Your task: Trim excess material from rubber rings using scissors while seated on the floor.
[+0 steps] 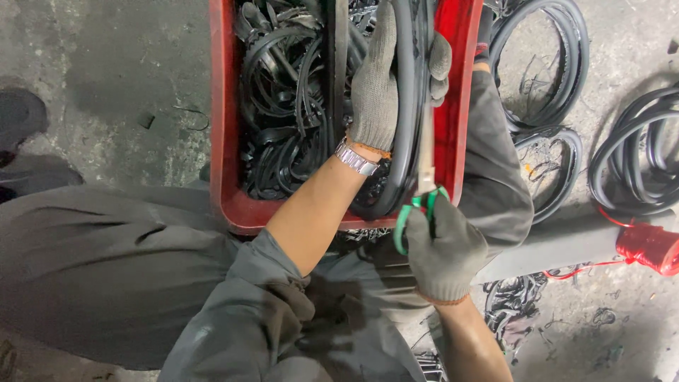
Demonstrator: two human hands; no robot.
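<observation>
nearest the camera, grey trouser knees (106,262) frame a red crate (225,141) resting against them. the gloved right hand (442,247) curls its fingers through the green handles of one pair of scissors (424,177), blades pointing up along a smooth black rubber ring (407,106). the gloved left hand (382,78) wraps its fingers around that ring above the crate, which is full of black scraps. three more rings (544,64) lie on the floor, near a red bundle (647,247).

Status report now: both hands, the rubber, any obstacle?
Left hand grips rubber strip. Right hand holds green scissors on it. Red crate underneath, nothing blocking.
</observation>
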